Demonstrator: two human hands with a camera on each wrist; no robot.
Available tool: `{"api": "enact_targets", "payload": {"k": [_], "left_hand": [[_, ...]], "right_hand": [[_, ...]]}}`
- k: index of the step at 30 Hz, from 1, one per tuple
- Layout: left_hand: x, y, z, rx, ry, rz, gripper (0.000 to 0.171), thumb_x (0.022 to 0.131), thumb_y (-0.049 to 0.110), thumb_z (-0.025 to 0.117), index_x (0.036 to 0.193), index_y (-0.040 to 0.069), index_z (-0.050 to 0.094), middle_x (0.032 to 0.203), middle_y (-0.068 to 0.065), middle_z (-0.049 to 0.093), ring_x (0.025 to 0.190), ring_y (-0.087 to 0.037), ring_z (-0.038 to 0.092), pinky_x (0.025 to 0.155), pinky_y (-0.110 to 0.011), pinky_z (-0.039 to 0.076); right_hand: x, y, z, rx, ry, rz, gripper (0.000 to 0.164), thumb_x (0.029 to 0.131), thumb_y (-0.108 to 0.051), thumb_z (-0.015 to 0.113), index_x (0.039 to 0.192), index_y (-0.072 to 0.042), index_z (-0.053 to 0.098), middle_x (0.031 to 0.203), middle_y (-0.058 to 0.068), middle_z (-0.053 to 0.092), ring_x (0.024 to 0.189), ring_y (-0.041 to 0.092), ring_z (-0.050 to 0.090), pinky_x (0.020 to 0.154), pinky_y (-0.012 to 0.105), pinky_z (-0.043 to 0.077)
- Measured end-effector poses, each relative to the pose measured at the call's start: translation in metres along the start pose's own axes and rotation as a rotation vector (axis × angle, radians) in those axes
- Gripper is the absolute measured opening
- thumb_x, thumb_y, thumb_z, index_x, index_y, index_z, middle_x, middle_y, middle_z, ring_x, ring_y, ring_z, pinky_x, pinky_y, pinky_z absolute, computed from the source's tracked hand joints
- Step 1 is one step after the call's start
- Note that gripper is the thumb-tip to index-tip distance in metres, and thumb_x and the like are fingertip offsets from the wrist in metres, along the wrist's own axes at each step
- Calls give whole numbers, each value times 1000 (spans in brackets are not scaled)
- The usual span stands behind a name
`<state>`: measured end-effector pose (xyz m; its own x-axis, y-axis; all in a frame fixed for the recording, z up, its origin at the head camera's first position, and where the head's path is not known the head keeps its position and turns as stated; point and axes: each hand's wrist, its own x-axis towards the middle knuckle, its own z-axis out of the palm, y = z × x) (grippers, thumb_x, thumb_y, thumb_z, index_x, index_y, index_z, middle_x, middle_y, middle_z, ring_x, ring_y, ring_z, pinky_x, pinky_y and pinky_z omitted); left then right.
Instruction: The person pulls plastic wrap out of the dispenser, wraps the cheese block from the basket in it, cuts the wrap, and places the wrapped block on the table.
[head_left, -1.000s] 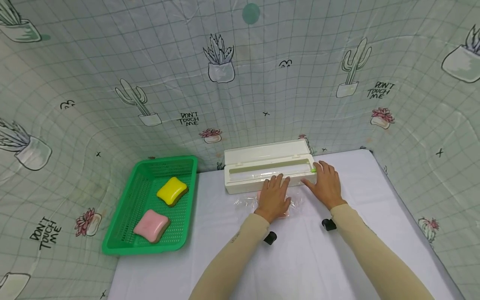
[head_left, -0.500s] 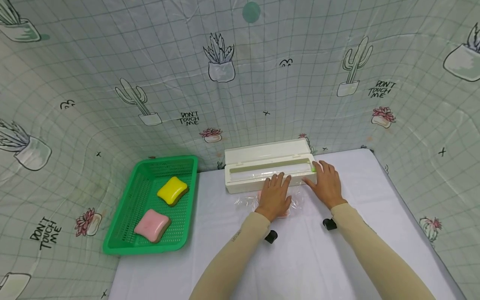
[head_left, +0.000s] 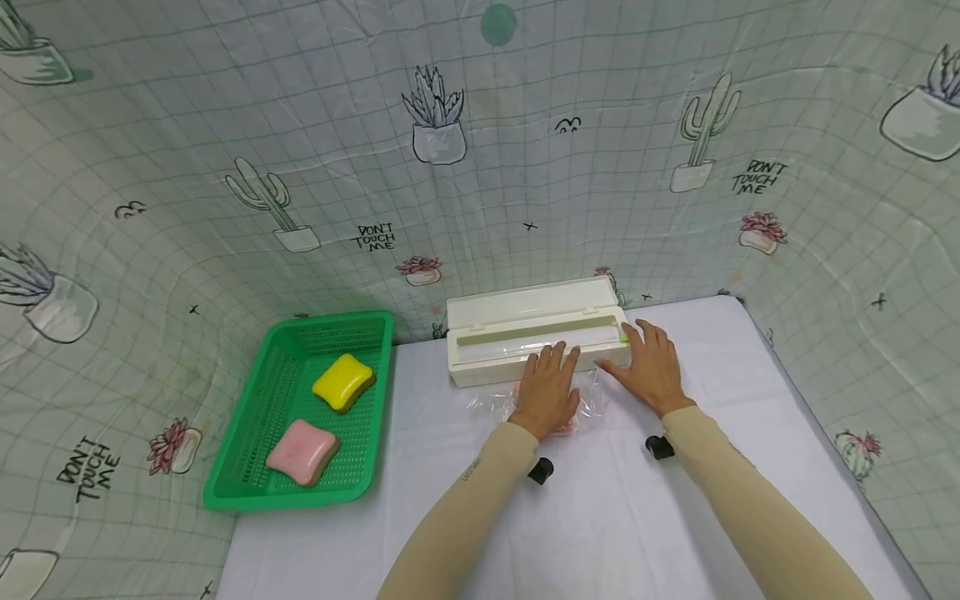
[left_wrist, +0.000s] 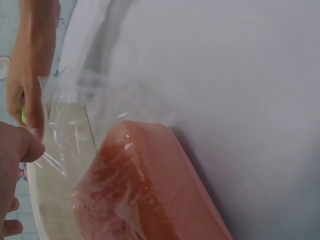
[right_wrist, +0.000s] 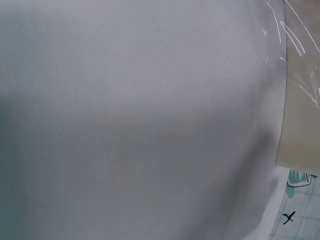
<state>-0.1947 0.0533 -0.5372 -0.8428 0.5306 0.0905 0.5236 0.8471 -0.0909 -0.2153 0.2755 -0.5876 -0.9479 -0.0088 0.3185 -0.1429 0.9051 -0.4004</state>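
Observation:
A white plastic wrap dispenser [head_left: 487, 372] lies lengthwise at the back of the table, lid raised, with a roll of clear wrap inside. In front of it is a pink-topped block [left_wrist: 155, 175] under clear plastic wrap [left_wrist: 75, 125], mostly hidden by my left hand in the head view. My left hand [head_left: 547, 392] lies with extended fingers along the dispenser's front edge, over the wrap. At the dispenser's right end my right hand [head_left: 654, 373] holds the small green slide cutter [head_left: 624, 338], thumb at the front face. The right wrist view shows no hand.
To the left stands a green plastic basket [head_left: 378, 433] holding a yellow-topped block [head_left: 343, 381] and a pink-topped block [head_left: 302, 451]. A patterned curtain [head_left: 495, 183] rises right behind the dispenser and along both sides of the white-covered table [head_left: 600, 533].
My right thumb has shifted slightly left along the dispenser's front. The left hand stays in place, and the whole head view has drifted by a small amount.

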Motion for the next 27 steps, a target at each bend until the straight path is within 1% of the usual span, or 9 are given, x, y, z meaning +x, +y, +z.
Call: {"api": "enact_targets", "payload": {"k": [3,7,10,19,23,27], "left_hand": [[4,3,-2,-7,5,7,68,101,44,64,161,20,42,162,-4,45,147,-22,44,119,-39,36],[10,9,-4,-41,4,19,68,101,43,64,161,19,43,161,-5,46,147,-23,45,119,-39,36],[14,12,-4,-44,-3,21,68,102,43,63,162,19,42,161,-5,45,147,-23,44,118,-40,36],[24,17,1,-33,-15,14,69,101,46,64,161,21,42,160,-3,46,145,-21,44,117,-39,37],[30,20,2,-45,-11,12,67,102,46,63,161,21,43,159,-2,47,144,-20,44,117,-38,36],[39,24,0,-60,15,1,64,103,47,63,159,21,46,156,-1,49,142,-19,45,116,-37,37]], "right_hand": [[1,-1,3,-10,24,26,89,86,-47,85,147,7,50,149,34,44,137,53,42,111,67,36],[0,0,5,-23,61,49,85,86,-40,88,145,8,52,146,33,47,135,52,44,110,67,39],[0,3,6,-20,76,45,82,86,-37,89,145,7,54,145,32,49,135,51,45,110,66,39],[-1,11,7,-16,106,6,77,86,-33,89,145,6,57,145,31,52,133,51,47,107,66,42],[-1,12,7,-23,114,13,75,86,-31,89,145,5,58,145,30,52,134,50,47,107,66,42],[0,10,9,-30,106,31,73,88,-30,87,145,3,58,146,29,52,135,50,47,107,65,42]]}}
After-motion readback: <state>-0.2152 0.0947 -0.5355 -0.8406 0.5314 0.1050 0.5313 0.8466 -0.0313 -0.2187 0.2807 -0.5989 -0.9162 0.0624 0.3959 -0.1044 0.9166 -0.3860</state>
